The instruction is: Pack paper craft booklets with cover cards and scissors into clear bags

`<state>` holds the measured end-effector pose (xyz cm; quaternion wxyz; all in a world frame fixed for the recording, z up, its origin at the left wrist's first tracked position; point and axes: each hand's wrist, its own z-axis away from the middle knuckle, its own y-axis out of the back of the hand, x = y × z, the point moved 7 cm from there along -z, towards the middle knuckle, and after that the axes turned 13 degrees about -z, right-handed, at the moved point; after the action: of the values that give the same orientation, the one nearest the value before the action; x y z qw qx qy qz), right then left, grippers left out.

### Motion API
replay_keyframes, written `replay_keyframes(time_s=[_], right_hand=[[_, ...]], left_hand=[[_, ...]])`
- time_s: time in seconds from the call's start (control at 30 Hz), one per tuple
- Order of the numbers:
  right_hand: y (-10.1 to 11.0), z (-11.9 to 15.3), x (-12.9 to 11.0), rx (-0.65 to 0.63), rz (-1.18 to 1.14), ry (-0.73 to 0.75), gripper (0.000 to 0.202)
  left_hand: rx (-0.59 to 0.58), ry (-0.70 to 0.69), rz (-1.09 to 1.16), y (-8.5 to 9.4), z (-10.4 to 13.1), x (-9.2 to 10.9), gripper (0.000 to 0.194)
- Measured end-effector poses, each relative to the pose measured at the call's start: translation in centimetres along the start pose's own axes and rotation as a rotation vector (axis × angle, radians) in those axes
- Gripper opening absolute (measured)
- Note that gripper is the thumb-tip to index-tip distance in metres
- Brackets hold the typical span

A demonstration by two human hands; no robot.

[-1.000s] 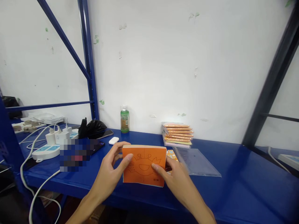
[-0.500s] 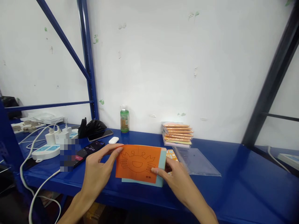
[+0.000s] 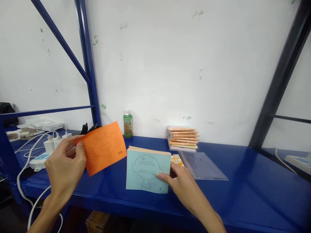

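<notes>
My left hand (image 3: 66,160) pinches one corner of an orange paper sheet (image 3: 105,147), which is tilted and raised at the left. A crab outline is printed on it. My right hand (image 3: 181,179) grips the right edge of a stack of paper sheets (image 3: 148,170), thumb on the front. The top sheet is light blue with a fish outline, and other coloured edges show above it. Partly behind my right hand lies an orange patterned piece (image 3: 177,159). Right of that, a clear plastic sleeve (image 3: 204,165) lies flat on the blue table.
A pile of orange packets in clear wrap (image 3: 183,139) stands by the wall. Left of it is a green-labelled bottle (image 3: 128,124). A white power strip (image 3: 40,161) with chargers and cables sits at the far left, and a black bag (image 3: 91,127) is behind the orange sheet.
The orange crab sheet has come off the stack and moved left in my left hand. The light blue fish sheet now shows in full. My right hand keeps its grip.
</notes>
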<state>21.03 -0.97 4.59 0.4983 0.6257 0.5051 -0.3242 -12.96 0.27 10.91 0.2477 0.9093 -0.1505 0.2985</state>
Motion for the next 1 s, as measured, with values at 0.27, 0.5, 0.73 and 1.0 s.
replay_keyframes(time_s=[0.27, 0.5, 0.73, 1.0], right_hand=[[0.0, 0.0, 0.3, -0.031, -0.003, -0.028, 0.031], [0.1, 0.6, 0.3, -0.009, 0.262, -0.032, 0.029], [-0.4, 0.9, -0.6, -0.001, 0.229, 0.059, 0.035], [-1.0, 0.6, -0.4, -0.033, 0.161, 0.062, 0.030]], left_hand=[[-0.116, -0.034, 0.199, -1.6, 2.0, 2.9, 0.022], [-0.596, 0.037, 0.654, -6.7, 5.5, 5.0, 0.037], [-0.659, 0.118, 0.736, -8.1, 8.2, 5.9, 0.048], [-0.703, 0.157, 0.679, -8.4, 10.1, 7.1, 0.043]])
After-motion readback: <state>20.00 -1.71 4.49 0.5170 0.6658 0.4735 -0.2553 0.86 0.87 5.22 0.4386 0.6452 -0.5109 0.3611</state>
